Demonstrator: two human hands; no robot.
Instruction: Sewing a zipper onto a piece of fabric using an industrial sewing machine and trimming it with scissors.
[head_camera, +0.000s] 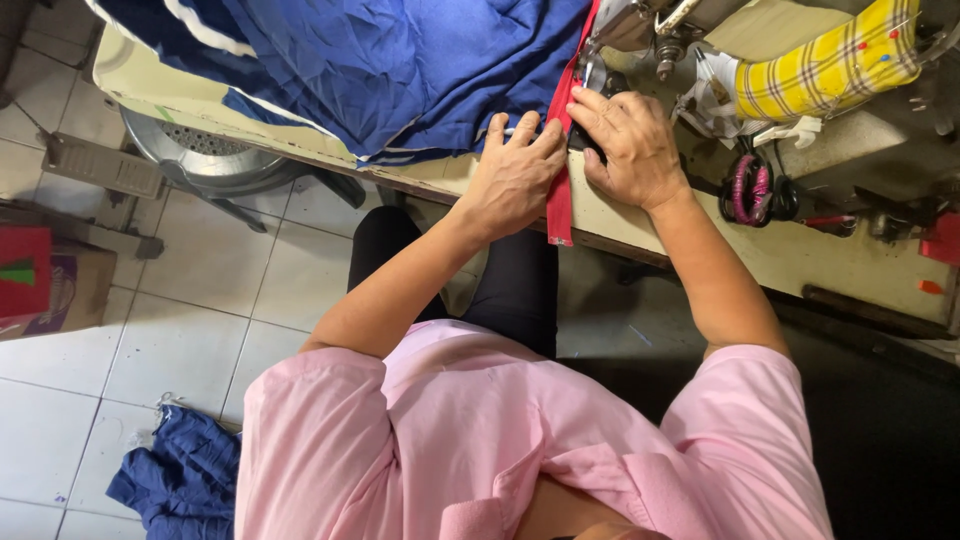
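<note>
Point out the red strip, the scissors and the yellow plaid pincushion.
red strip (560, 205), head view, lower part by the table edge
scissors (752, 190), head view, pink-wrapped handle
pincushion (830, 65), head view, middle of its top

Strip (561, 170) on table (800, 255) btwn hands; fabric (380, 70) left, scissors (752, 190) right.

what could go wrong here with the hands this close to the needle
The right hand lies flat just below the presser foot, so its fingertips might get caught or pricked. The red strip hangs off the table edge, and its weight could pull the seam crooked. The blue fabric bunched beside the left hand may drag.
</note>
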